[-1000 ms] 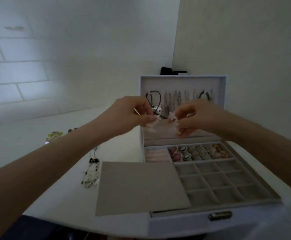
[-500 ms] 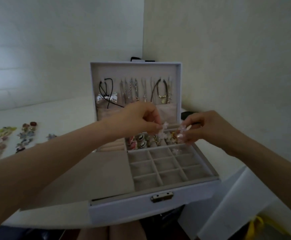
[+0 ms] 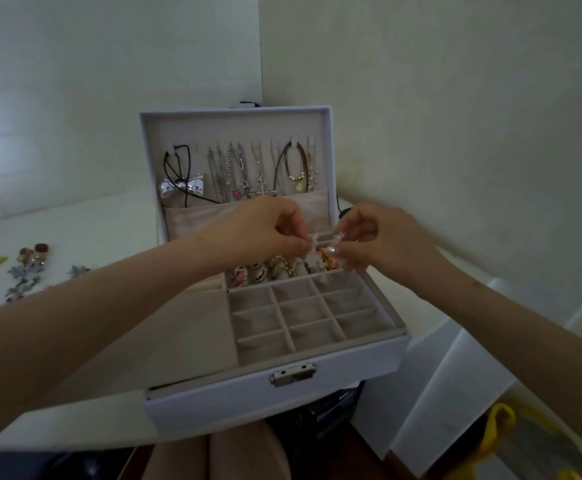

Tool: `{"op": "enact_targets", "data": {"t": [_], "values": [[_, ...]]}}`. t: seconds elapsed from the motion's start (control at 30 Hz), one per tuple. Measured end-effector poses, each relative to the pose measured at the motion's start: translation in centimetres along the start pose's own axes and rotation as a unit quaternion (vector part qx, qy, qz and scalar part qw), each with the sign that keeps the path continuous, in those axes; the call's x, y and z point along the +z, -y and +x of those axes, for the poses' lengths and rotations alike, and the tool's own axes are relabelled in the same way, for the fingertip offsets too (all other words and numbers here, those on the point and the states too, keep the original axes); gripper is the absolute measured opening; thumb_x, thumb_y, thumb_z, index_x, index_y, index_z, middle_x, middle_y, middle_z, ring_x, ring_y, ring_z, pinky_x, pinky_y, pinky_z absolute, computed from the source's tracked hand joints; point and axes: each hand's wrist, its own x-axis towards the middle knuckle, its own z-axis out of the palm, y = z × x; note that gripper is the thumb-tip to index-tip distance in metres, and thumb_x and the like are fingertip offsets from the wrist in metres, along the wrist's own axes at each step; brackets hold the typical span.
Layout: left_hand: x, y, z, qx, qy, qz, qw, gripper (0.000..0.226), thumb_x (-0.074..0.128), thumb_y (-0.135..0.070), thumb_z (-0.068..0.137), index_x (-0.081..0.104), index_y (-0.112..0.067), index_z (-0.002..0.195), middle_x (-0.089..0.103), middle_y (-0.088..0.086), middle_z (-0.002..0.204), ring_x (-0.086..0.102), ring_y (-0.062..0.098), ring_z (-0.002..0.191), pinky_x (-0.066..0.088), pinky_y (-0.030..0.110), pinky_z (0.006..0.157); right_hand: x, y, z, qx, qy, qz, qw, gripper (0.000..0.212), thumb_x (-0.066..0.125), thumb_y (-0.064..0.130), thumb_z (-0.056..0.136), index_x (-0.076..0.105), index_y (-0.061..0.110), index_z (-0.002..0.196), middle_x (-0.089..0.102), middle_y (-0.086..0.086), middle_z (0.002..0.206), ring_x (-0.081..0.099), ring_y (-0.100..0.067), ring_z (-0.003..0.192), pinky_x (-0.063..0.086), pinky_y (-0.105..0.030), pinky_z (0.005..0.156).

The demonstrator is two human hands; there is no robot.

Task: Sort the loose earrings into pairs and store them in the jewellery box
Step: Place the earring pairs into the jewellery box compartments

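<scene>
Left hand (image 3: 265,230) and right hand (image 3: 379,237) each pinch pale earring (image 3: 314,240) over jewellery box (image 3: 282,386); grid compartments (image 3: 303,313) mostly bare, loose earrings (image 3: 23,271) remain on table.

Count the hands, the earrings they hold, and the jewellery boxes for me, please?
Hands: 2, left hand and right hand
Earrings, one pinched in each hand: 2
Jewellery box, lid open: 1
Total: 5
</scene>
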Motion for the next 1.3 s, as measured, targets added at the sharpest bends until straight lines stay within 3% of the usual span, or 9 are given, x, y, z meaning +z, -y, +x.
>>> {"op": "enact_targets", "data": {"t": [0.23, 0.43, 0.6, 0.77, 0.9, 1.03, 1.17, 1.23, 1.3], "values": [[0.5, 0.1, 0.8, -0.005, -0.008, 0.015, 1.0, 0.011, 0.071, -0.021, 0.08, 0.064, -0.013, 0.084, 0.071, -0.002, 0.075, 0.067, 0.005, 0.067, 0.055, 0.028, 0.075, -0.1, -0.6, -0.4, -0.073, 0.041, -0.153, 0.985, 0.013, 0.08, 0.014, 0.069, 0.07, 0.021, 0.072, 0.067, 0.006, 0.072, 0.054, 0.006, 0.062, 0.039, -0.006, 0.057], [0.9, -0.3, 1.1, 0.002, 0.006, 0.005, 1.0, 0.01, 0.071, -0.019, 0.079, 0.064, -0.014, 0.083, 0.07, 0.0, 0.078, 0.064, 0.003, 0.065, 0.052, 0.019, 0.066, -1.5, 0.0, -0.6, -0.059, 0.115, -0.208, 0.97, 0.017, 0.08, 0.017, 0.07, 0.074, 0.024, 0.084, 0.058, 0.017, 0.075, 0.053, -0.005, 0.065, 0.039, -0.004, 0.059], [1.9, -0.1, 1.4, 0.02, 0.009, 0.014, 1.0, 0.018, 0.075, -0.015, 0.075, 0.059, -0.022, 0.073, 0.065, -0.004, 0.073, 0.059, 0.004, 0.066, 0.05, 0.019, 0.066, -2.2, -0.3, -0.4, -0.057, 0.072, -0.172, 0.981, 0.025, 0.08, 0.012, 0.07, 0.067, 0.033, 0.069, 0.064, 0.015, 0.071, 0.053, 0.002, 0.061, 0.04, -0.006, 0.059], [3.3, 0.0, 1.4, 0.045, -0.016, 0.019, 0.999, 0.021, 0.075, -0.017, 0.074, 0.057, -0.023, 0.067, 0.062, -0.008, 0.071, 0.061, 0.009, 0.071, 0.053, 0.032, 0.075, -2.2, -0.3, -0.3, -0.043, 0.089, -0.067, 0.993, 0.03, 0.079, 0.005, 0.069, 0.067, 0.022, 0.091, 0.071, 0.002, 0.078, 0.062, -0.002, 0.064, 0.049, -0.014, 0.063], [3.6, 0.1, 1.5, 0.024, -0.038, -0.066, 0.997, 0.021, 0.076, -0.011, 0.072, 0.058, -0.019, 0.065, 0.065, -0.002, 0.069, 0.063, 0.013, 0.069, 0.054, 0.036, 0.075, -1.7, -0.3, -0.3, -0.038, 0.087, -0.022, 0.995, 0.027, 0.078, 0.0, 0.069, 0.068, 0.014, 0.09, 0.072, -0.006, 0.082, 0.068, -0.01, 0.074, 0.053, -0.016, 0.069], [3.0, 0.0, 1.2, 0.01, -0.004, -0.088, 0.996, 0.008, 0.074, -0.013, 0.076, 0.066, -0.013, 0.074, 0.065, 0.003, 0.069, 0.058, 0.008, 0.064, 0.05, 0.026, 0.065, -1.6, -0.3, -0.2, -0.037, 0.087, -0.028, 0.995, 0.02, 0.078, 0.006, 0.071, 0.068, 0.013, 0.086, 0.071, -0.004, 0.081, 0.067, -0.01, 0.073, 0.053, -0.016, 0.067], [2.5, 0.0, 0.8, 0.015, 0.04, -0.031, 0.999, 0.014, 0.069, -0.026, 0.081, 0.073, -0.013, 0.083, 0.058, -0.01, 0.059, 0.046, -0.004, 0.048, 0.035, 0.007, 0.049, -2.0, 0.2, 0.2, -0.053, 0.095, -0.044, 0.993, 0.013, 0.074, 0.006, 0.076, 0.068, 0.016, 0.082, 0.07, -0.003, 0.082, 0.06, -0.004, 0.064, 0.051, -0.018, 0.065], [2.4, 0.2, 0.6, 0.008, 0.057, -0.034, 0.998, 0.011, 0.07, -0.024, 0.08, 0.072, -0.014, 0.083, 0.061, -0.01, 0.061, 0.052, -0.002, 0.054, 0.041, 0.011, 0.056, -2.3, 0.6, 0.3, -0.056, 0.105, -0.048, 0.992, 0.014, 0.073, 0.004, 0.075, 0.068, 0.014, 0.084, 0.069, 0.001, 0.08, 0.06, -0.002, 0.064, 0.052, -0.018, 0.066], [2.5, 0.4, 0.5, 0.0, 0.07, -0.047, 0.996, 0.006, 0.071, -0.015, 0.079, 0.069, -0.013, 0.085, 0.071, 0.001, 0.08, 0.066, 0.014, 0.075, 0.054, 0.027, 0.071, -2.3, 0.8, 0.4, -0.059, 0.111, -0.053, 0.991, 0.016, 0.074, 0.003, 0.074, 0.068, 0.012, 0.085, 0.067, 0.005, 0.076, 0.06, 0.002, 0.063, 0.051, -0.013, 0.064]]}}
